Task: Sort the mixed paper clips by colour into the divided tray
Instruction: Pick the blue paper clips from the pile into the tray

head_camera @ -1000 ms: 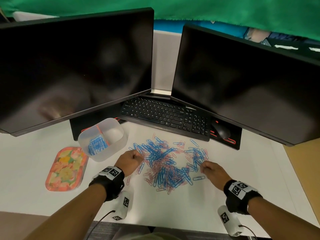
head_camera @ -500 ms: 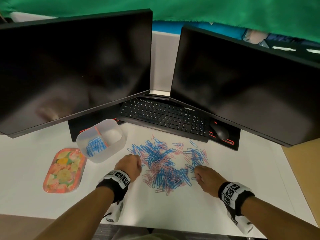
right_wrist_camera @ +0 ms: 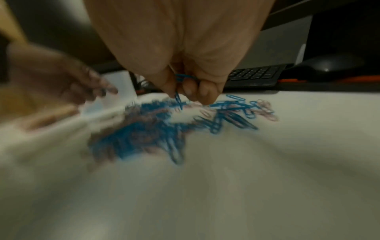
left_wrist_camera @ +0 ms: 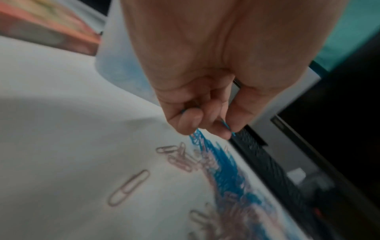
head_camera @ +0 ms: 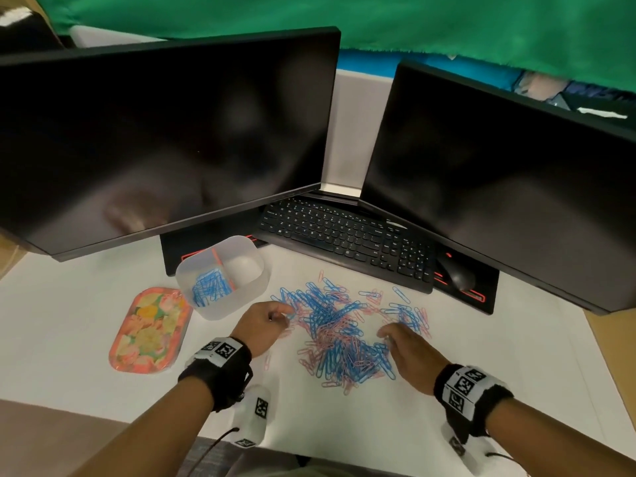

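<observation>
Far left, near edge: floral tray, flat on white desk. Just right and farther: translucent divided tray, orange divider across the middle; left compartment loaded with blue clips, right compartment apparently bare of clips.

Left hand, at the left margin of the mixed pile, near the divided tray: fingers curled, blue paper clips pinched between thumb and fingertips, as in the left wrist view. Lone pink clip flat on the desk, nearer than the hand.

Centre: mixed pile of blue and pink clips, spread loosely, many overlapping.

Right hand, on the right side of the pile: fingers curled downward, several blue clips gathered within the grip, one dangling from the fingertips; view blurred.

Far side: keyboard, mouse, two dark monitors.

Step in hand, by judgement: collection of blue clips with both hands, pink not yet begun. Next move: transfer of both handfuls to the left compartment, clear of the divider; firm pinch needed, since hooked clips may drag pink ones along.
</observation>
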### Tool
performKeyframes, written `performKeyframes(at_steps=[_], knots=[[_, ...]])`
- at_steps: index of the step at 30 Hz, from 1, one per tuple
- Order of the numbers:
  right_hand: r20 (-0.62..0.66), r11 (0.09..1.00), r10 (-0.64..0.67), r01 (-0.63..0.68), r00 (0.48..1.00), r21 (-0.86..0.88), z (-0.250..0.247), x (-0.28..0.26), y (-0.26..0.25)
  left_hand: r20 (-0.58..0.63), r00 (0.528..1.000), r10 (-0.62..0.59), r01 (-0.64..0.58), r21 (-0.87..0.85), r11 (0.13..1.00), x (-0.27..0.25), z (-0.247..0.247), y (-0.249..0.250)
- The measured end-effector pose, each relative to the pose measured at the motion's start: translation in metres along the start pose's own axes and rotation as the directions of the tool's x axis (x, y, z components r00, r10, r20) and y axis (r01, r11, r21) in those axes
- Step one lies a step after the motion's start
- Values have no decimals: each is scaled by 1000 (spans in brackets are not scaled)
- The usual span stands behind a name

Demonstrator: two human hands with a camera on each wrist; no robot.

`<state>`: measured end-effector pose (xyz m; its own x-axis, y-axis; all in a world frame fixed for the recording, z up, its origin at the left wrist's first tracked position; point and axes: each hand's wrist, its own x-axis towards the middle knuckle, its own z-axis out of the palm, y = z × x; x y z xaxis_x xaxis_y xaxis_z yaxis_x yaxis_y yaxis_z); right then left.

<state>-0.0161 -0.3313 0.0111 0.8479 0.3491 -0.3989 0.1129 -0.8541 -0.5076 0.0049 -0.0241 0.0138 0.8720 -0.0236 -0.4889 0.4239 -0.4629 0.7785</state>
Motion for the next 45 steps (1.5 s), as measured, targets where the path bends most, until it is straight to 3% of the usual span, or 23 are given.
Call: performKeyframes(at_steps=[2, 6, 10, 14, 17, 22, 25, 29, 33, 38, 42, 45], knots=[[-27, 989, 27, -23, 999, 143, -7, 15, -22, 23, 994, -104, 106, -279, 954, -5, -9, 9], [124, 915, 48, -93, 991, 393, -15, 52, -73, 48, 983, -176, 162, -673, 722, -18, -36, 25], [213, 769, 17, -149, 977, 622, -21, 87, -141, -35, 975, -221, 105, -802, 588, -23, -71, 28], [261, 630, -44, -176, 964, 756, -26, 116, -208, -149, 941, -304, 50, -827, 560, -24, -100, 32], [297, 629, -46, -204, 954, 750, -24, 134, -241, -211, 909, -360, 34, -822, 569, -22, -113, 26], [339, 640, -8, -256, 941, 725, -20, 154, -277, -231, 905, -356, 30, -802, 597, -21, -121, 24], [335, 633, 25, -274, 942, 724, -20, 163, -286, -260, 895, -362, 24, -783, 621, -21, -122, 25], [296, 706, 34, -232, 955, 669, -14, 169, -290, -303, 892, -337, 10, -730, 683, -24, -125, 27], [271, 698, 56, -232, 961, 677, -15, 168, -287, -327, 898, -293, 14, -647, 762, -28, -127, 27], [200, 672, 50, -182, 978, 718, -36, 150, -256, -295, 941, -166, 13, -459, 888, -26, -119, 24], [118, 807, 115, -162, 986, 567, -48, 124, -193, -158, 987, 19, -52, -208, 977, -22, -89, 20], [36, 902, 142, -145, 989, 406, -47, 99, -139, -68, 986, 150, -147, 42, 988, -15, -60, 15]])
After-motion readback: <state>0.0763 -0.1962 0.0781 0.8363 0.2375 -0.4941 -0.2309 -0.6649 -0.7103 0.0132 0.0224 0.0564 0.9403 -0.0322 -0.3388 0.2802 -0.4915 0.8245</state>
